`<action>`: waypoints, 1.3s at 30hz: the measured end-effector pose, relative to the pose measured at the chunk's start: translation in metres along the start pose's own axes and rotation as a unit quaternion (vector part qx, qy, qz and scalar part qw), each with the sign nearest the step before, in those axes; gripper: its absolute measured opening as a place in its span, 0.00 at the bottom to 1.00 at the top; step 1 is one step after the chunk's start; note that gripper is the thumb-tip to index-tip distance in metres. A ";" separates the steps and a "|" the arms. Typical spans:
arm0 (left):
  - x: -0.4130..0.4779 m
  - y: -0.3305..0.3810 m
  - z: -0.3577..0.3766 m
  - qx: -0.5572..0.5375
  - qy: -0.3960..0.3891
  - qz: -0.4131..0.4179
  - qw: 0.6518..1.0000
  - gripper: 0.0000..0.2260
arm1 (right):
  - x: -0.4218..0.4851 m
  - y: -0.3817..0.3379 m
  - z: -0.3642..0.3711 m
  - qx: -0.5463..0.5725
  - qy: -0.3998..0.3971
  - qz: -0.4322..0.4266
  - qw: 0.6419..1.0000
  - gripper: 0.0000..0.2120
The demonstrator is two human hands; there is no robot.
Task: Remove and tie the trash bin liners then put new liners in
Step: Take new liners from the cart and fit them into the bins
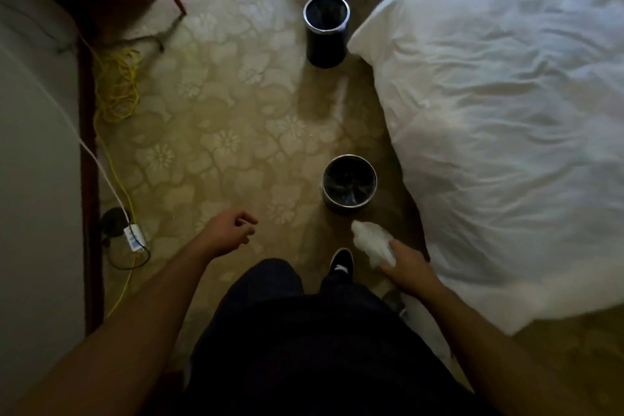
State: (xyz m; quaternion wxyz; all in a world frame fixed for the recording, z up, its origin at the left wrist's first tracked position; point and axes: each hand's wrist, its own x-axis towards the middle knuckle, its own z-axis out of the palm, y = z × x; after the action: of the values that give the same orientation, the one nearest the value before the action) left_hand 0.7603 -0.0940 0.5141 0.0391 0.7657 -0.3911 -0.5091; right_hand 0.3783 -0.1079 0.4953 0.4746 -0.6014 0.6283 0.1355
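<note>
Dark trousers (304,331) and one black shoe (341,263): lower centre, the person standing on patterned carpet (219,94).

Yellow cable (118,88): loose tangle at the left skirting.

Power adapter (135,237): white, corded, on the carpet below the tangle.

Left hand (229,233): over open carpet, well apart from both bins.

Far bin (326,30): upright, dark, metal rim, just beside a duvet corner.

Near bin (349,184): upright, with a dark crinkled lining visible inside, ahead of the shoe.

White bundle (371,243): crumpled plastic, probably a liner, fresh or used cannot be told. Its tip is near the near bin's rim, not inside.

Right hand (405,270): just beside the duvet (506,145), which spills from the bed to the floor.

Hazards, as judged:
- The cords at left could snag a foot on a sidestep.
- The near bin looks light, so a one-handed tug at its lining may tip or drag it.
- With the bundle occupying the right hand, only the left is free for lifting a liner.
- The low duvet hem could be brushed or soiled by a swinging bag.

Fingers:
- Left: loosely curled, with a narrow gap at thumb and forefinger, holding nothing.
- Right: wrapped round the rear of the white bundle and gripping it, with the fingertips hidden beneath the plastic.
</note>
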 end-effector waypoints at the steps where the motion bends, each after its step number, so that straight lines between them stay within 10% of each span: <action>1: 0.004 -0.004 -0.008 -0.002 0.010 -0.011 1.000 0.06 | 0.016 -0.020 -0.016 -0.008 -0.010 -0.017 1.000 0.22; 9: 0.039 -0.036 -0.081 -0.036 0.044 -0.080 0.995 0.05 | 0.132 -0.212 -0.116 0.032 0.020 -0.182 0.982 0.16; 18: 0.164 -0.013 -0.223 -0.043 0.019 -0.084 0.995 0.05 | 0.247 -0.341 -0.174 -0.011 -0.008 -0.136 0.991 0.16; 28: 0.330 0.155 -0.384 0.050 -0.016 0.034 0.998 0.06 | 0.332 -0.361 -0.234 -0.014 0.033 0.022 0.999 0.20; 39: 0.513 0.314 -0.488 0.041 -0.005 0.016 0.999 0.05 | 0.519 -0.445 -0.399 0.031 0.044 0.005 0.999 0.17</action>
State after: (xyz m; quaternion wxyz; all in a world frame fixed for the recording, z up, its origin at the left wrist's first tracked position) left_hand 1.0706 -0.8038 0.5070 0.0138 0.7577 -0.4241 -0.4959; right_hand 0.6887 -0.8359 0.4838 0.4641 -0.5889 0.6553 0.0913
